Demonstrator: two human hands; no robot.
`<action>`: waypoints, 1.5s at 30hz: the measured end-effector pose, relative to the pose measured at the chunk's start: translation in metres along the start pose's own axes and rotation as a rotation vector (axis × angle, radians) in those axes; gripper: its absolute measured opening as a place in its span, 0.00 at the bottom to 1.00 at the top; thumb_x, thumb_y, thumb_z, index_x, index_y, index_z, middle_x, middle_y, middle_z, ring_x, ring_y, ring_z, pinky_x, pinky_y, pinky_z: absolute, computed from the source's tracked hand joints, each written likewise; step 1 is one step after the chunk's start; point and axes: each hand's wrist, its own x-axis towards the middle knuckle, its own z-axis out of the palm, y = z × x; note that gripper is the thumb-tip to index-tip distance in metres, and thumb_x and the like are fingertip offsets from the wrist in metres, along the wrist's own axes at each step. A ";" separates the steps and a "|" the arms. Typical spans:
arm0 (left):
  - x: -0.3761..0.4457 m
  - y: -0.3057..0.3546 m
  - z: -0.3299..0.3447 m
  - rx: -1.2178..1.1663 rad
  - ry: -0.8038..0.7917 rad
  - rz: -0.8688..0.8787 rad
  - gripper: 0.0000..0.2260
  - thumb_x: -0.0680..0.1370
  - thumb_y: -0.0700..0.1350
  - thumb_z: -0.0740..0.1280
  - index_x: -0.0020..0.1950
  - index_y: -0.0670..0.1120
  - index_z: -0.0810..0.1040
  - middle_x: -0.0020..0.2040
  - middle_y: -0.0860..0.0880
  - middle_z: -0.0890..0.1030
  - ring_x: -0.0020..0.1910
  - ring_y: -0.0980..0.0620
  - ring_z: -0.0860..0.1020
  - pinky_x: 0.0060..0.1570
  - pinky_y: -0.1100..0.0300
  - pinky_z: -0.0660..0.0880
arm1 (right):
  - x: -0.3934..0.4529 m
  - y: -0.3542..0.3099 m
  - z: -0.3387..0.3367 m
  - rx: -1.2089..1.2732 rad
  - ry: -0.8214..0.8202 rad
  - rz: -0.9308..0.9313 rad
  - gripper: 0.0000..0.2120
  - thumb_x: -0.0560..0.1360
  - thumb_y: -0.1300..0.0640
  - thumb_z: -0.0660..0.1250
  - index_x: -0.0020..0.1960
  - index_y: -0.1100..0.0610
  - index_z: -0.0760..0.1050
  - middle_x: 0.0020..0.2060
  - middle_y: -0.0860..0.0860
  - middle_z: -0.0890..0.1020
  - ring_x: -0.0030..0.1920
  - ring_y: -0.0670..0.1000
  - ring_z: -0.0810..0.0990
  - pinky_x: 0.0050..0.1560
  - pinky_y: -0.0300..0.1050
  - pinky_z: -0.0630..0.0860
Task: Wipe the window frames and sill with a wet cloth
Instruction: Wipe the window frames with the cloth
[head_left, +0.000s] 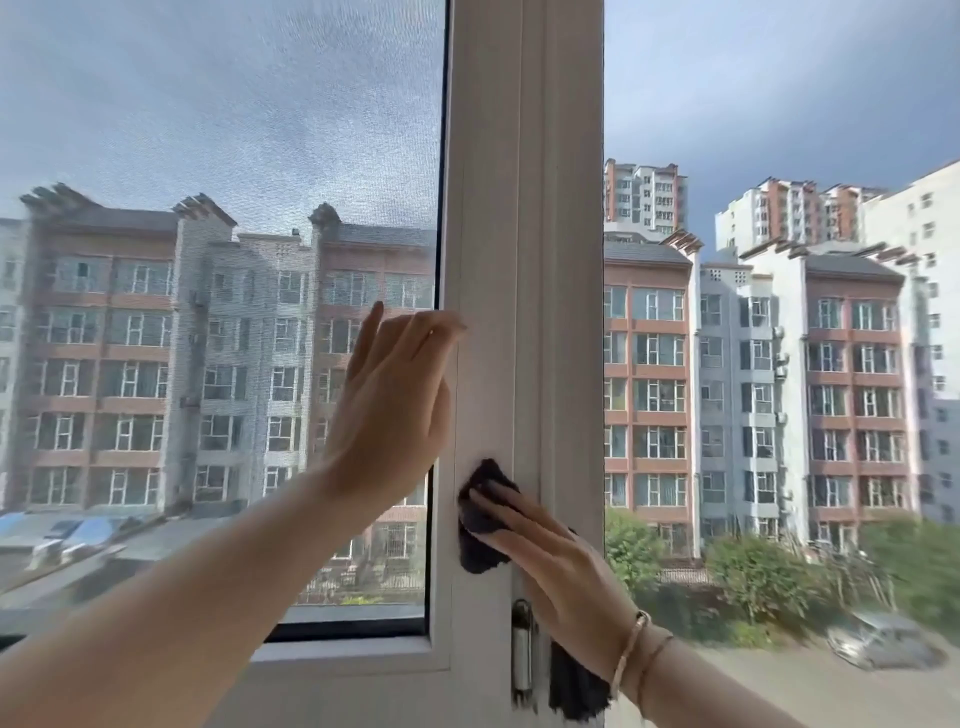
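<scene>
Where pressed, dark cloth (483, 519) bunches.

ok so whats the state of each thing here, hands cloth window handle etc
left hand: open, fingers straight, resting against the frame edge
right hand: open, flat fingers pressing the cloth
cloth: dark, bunched, pressed against the frame, one end hanging below the wrist
frame: white, upright, being wiped
handle: pointing down
screen: covering the left pane
</scene>
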 end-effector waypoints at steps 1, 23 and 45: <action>-0.005 0.001 0.001 0.000 -0.022 -0.006 0.16 0.74 0.34 0.58 0.60 0.43 0.74 0.56 0.51 0.77 0.60 0.51 0.73 0.75 0.53 0.50 | -0.008 -0.003 0.000 0.004 -0.014 -0.021 0.19 0.74 0.68 0.59 0.63 0.60 0.75 0.70 0.49 0.69 0.74 0.48 0.60 0.71 0.43 0.64; -0.080 0.017 0.048 -0.090 -0.128 -0.014 0.12 0.74 0.35 0.64 0.55 0.45 0.76 0.50 0.50 0.75 0.54 0.49 0.70 0.74 0.52 0.53 | -0.098 -0.017 0.071 -0.283 0.093 0.392 0.32 0.77 0.60 0.58 0.77 0.52 0.50 0.77 0.50 0.54 0.76 0.54 0.56 0.71 0.53 0.61; -0.141 0.010 0.063 -0.227 -0.255 0.149 0.16 0.76 0.42 0.65 0.64 0.46 0.75 0.73 0.51 0.67 0.76 0.46 0.55 0.74 0.41 0.46 | -0.118 -0.070 0.092 -0.171 0.117 0.706 0.32 0.79 0.61 0.51 0.77 0.48 0.41 0.77 0.48 0.48 0.77 0.53 0.49 0.75 0.45 0.52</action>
